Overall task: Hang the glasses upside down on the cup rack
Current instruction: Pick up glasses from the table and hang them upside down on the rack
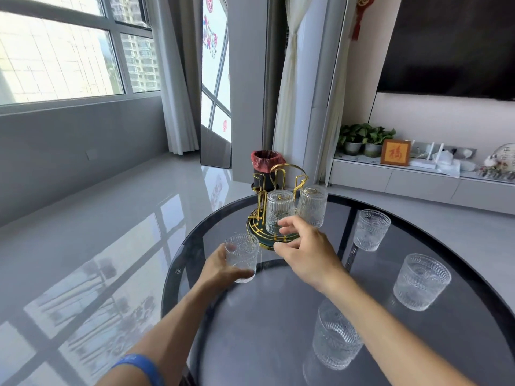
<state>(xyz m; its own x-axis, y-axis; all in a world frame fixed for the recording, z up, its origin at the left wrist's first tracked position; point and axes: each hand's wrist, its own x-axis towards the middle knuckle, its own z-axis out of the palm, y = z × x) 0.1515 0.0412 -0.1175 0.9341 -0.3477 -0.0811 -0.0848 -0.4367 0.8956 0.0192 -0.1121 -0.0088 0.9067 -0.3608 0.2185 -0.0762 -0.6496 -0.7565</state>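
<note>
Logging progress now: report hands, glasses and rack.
Left hand grips an upright glass. Right hand open by the rack. Two glasses hung; three loose on the table. Nothing blocking.

Bare forearms, blue wristband (pixel 139 366) (left arm), no sleeves

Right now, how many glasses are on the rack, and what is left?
Done: two glasses hang upside down on the gold cup rack. In hand: the left hand grips a third glass, upright; the right hand is open near the rack's base. Left: three upright glasses on the glass table.
</note>
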